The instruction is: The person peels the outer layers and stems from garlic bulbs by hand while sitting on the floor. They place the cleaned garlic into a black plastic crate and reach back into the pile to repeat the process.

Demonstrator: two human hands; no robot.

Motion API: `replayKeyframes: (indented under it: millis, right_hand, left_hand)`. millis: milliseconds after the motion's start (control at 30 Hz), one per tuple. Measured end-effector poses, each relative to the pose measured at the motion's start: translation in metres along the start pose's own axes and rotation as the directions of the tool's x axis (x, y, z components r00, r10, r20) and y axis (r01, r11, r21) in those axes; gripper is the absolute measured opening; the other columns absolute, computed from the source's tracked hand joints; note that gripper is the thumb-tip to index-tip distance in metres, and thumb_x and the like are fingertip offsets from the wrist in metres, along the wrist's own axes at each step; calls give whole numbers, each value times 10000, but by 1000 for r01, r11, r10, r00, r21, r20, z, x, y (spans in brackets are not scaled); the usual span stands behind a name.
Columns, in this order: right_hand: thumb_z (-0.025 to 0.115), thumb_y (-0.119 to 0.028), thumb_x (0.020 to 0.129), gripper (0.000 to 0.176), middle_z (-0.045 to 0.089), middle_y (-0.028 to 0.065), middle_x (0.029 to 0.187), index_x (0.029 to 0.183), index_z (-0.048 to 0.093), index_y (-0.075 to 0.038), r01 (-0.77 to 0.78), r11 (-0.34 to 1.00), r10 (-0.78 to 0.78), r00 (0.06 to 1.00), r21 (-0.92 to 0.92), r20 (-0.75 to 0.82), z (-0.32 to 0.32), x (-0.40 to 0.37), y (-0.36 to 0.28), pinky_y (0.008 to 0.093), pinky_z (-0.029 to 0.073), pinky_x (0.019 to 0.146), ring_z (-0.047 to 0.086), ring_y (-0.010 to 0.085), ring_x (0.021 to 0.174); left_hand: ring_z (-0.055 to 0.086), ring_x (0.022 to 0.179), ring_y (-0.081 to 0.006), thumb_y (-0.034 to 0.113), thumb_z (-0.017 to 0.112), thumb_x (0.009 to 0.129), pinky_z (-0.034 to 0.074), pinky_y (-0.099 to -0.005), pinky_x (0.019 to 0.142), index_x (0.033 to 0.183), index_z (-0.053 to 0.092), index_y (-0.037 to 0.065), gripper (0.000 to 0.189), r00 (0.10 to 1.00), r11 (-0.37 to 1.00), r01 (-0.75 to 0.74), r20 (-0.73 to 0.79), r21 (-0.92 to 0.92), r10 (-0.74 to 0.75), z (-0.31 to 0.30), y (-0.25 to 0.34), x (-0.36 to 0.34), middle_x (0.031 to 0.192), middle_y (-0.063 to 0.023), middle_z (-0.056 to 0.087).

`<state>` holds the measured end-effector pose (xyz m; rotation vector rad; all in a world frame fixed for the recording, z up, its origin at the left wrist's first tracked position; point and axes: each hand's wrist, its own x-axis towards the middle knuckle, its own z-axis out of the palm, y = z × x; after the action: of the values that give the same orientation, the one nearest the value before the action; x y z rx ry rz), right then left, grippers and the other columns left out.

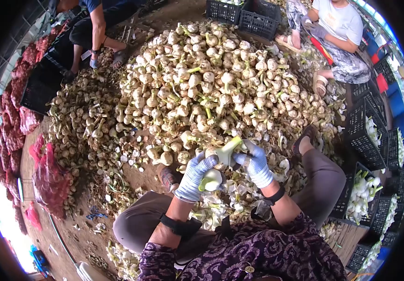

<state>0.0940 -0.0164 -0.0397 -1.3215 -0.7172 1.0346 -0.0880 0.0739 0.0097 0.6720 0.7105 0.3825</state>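
Note:
Both hands wear light knitted gloves and meet in front of my lap. My left hand (195, 174) is closed round a garlic bulb (225, 153) with a thick pale-green stem that points up and right. On the stem side, my right hand (257, 165) grips the same bulb with bent fingers. A smooth white-and-green garlic piece (211, 180) shows right under my left fingers. Beyond the hands rises a big heap of unpeeled garlic (202, 79). Loose peelings (239, 189) lie beneath the hands, between my legs.
Black crates (366, 136) line the right side, some with peeled white garlic (361, 196). Red mesh sacks (52, 180) stand at the left. Two other people sit at the heap's far side, one left (89, 33), one right (340, 35). More black crates (258, 19) stand behind the heap.

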Motion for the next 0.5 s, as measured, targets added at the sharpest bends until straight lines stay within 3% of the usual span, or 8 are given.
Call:
replayKeyframes:
  millis: [133,167,200,267,300,400,467,500]
  right_hand:
    - [670,-271,739,349,630,49,873,979,599,-28,-146,989,143,984,20,102,-3,0,-12,260,495,656,602,155,703]
    - [693,-217,722,316,625,46,849,969,598,-45,-292,935,279,956,202,88,8,-5,-36,271,498,639,600,157,706]
    - [693,-217,722,316,625,46,849,969,598,-45,-290,935,279,957,206,82,12,-5,-35,271,498,639,600,157,706]
    - [716,-150,690,321,623,48,845,969,598,-45,-290,821,288,954,491,83,15,-3,-35,275,504,631,600,162,722]
    - [715,-82,671,316,630,63,856,963,602,-33,-360,763,366,925,537,100,14,-4,-41,277,512,646,603,169,760]
    - [681,-40,697,282,644,78,896,970,616,-21,-355,853,356,932,383,72,15,-5,-42,264,516,646,612,163,770]
    - [649,-3,719,280,650,87,939,997,623,-7,-233,943,231,972,238,35,2,0,-9,246,516,653,619,150,776]
    - [649,-9,727,270,651,88,948,996,627,-3,-185,980,183,983,68,31,1,4,-8,238,519,663,621,141,770]
  left_hand:
    - [586,754,-124,239,741,727,488,-238,660,1145,499,-20,547,998,997,-60,15,44,59,8,-5,6,968,-68,590]
    - [588,760,-122,233,758,712,493,-241,661,1161,485,-27,587,993,991,-122,10,58,122,12,-9,8,978,-74,591]
    - [588,760,-122,233,758,712,493,-241,661,1161,485,-27,587,993,991,-118,14,61,117,17,-11,6,978,-74,591]
    - [575,838,-130,198,798,661,489,-259,727,1205,443,-43,692,893,717,-391,48,577,448,26,-10,0,993,-90,589]
    - [558,869,-133,141,812,631,479,-261,758,1233,408,-57,752,857,651,-416,33,635,515,24,-15,2,992,-99,586]
    - [584,892,-173,84,771,662,491,-291,780,1252,386,-35,715,927,819,-349,37,456,374,14,-13,1,1039,-122,572]
    - [565,845,-129,132,780,657,480,-249,744,1182,448,-68,653,944,879,-300,-15,372,329,12,-8,-5,970,-98,590]
    - [562,843,-122,147,767,671,476,-245,742,1174,459,-65,627,983,947,-179,3,267,185,8,-6,-6,965,-93,591]
